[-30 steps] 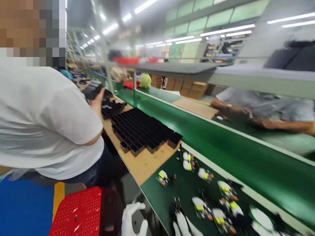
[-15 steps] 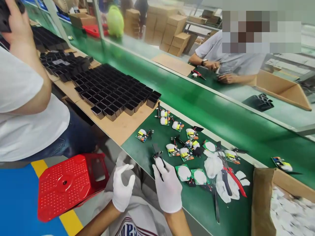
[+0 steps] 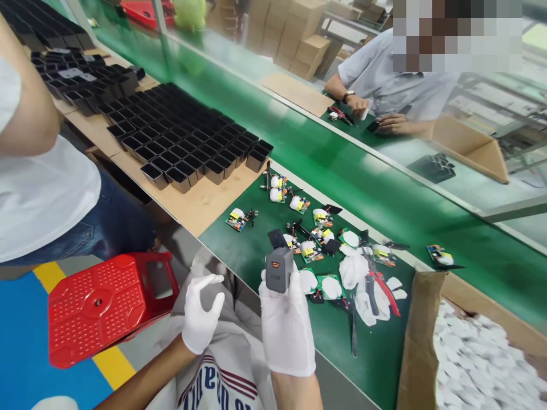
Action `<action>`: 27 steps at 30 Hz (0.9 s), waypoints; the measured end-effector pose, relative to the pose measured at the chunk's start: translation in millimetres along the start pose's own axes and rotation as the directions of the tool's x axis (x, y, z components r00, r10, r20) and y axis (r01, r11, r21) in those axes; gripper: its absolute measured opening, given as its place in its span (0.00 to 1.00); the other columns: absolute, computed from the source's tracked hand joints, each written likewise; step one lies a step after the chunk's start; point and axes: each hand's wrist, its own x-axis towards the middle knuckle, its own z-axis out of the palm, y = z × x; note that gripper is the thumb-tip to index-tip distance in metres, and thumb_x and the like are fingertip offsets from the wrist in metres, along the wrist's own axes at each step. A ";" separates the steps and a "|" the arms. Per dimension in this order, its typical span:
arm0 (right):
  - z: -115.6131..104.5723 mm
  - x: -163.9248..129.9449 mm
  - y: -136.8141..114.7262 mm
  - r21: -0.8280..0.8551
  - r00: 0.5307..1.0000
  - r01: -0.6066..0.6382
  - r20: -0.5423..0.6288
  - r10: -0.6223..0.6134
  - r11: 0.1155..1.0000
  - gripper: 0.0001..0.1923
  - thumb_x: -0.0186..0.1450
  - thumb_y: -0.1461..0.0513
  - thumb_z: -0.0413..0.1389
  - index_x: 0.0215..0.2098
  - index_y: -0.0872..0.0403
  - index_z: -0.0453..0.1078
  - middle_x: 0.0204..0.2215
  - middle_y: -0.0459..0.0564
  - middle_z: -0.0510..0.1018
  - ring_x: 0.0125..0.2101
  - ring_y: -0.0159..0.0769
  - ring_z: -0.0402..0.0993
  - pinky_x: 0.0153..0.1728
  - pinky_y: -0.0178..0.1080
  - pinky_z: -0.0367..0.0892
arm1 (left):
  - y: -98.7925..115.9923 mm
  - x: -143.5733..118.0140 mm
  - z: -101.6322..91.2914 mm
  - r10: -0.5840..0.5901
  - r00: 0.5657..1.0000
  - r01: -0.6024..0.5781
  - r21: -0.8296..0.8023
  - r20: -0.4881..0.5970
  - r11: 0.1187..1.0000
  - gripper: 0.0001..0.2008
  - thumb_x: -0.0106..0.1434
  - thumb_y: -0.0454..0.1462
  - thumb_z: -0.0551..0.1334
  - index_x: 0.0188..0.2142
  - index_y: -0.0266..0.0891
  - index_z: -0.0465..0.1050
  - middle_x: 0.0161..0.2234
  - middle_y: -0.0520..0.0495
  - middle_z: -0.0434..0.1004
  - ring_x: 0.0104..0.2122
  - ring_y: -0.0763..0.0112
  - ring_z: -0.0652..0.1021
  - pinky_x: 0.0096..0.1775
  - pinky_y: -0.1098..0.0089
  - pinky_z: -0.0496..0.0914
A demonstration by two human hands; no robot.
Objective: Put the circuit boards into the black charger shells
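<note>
My right hand point(image 3: 285, 319), in a white glove, grips a black charger housing point(image 3: 279, 270) and holds it up above the table's near edge. An orange port shows on the face turned to me, and a dark flap-like piece point(image 3: 277, 239) sticks up behind it. My left hand point(image 3: 202, 310), also gloved, hovers over my lap with thumb and fingers apart and nothing between them. Beyond the housing, small circuit boards point(image 3: 310, 249) with white pads, yellow parts and black leads lie scattered. Nearest my right hand are two boards point(image 3: 330, 287) showing large white pads.
Rows of black open-topped cases point(image 3: 183, 136) stand at the left. Red-handled pliers point(image 3: 382, 290), tweezers point(image 3: 354, 336) and white gloves point(image 3: 363, 296) lie right. A carton point(image 3: 421, 336) holds white pieces. A red stool point(image 3: 98, 307) and a person are left; another person works across the conveyor point(image 3: 294, 148).
My right hand has turned and lifted, bringing the charger housing's port face into view. My left hand keeps its open pose. The camera view has shifted slightly.
</note>
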 end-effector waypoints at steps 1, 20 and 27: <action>1.6 0.2 -1.7 0.101 0.997 -0.076 0.015 0.075 0.992 0.27 0.80 0.43 0.54 0.68 0.46 0.75 0.58 0.56 0.85 0.50 0.43 0.86 0.49 0.46 0.85 | 2.2 0.1 -0.6 0.001 1.000 -0.001 -0.006 0.007 1.000 0.12 0.74 0.37 0.65 0.55 0.43 0.77 0.49 0.43 0.86 0.51 0.57 0.84 0.57 0.51 0.79; -1.8 18.8 4.2 -0.565 0.944 0.201 -0.105 -0.311 0.800 0.26 0.62 0.50 0.73 0.54 0.52 0.84 0.47 0.56 0.88 0.44 0.47 0.86 0.49 0.47 0.84 | 95.4 82.1 13.5 0.276 0.933 -0.317 0.164 0.229 0.934 0.32 0.60 0.38 0.75 0.63 0.43 0.73 0.55 0.40 0.84 0.52 0.49 0.84 0.53 0.51 0.80; -12.8 43.5 30.3 -0.790 0.793 0.506 0.267 -0.547 0.347 0.19 0.76 0.53 0.62 0.61 0.52 0.81 0.46 0.57 0.88 0.42 0.44 0.87 0.44 0.44 0.84 | 74.7 99.7 50.7 0.290 0.919 -0.366 0.304 0.269 0.880 0.21 0.62 0.43 0.74 0.52 0.39 0.78 0.38 0.42 0.84 0.38 0.52 0.84 0.42 0.54 0.78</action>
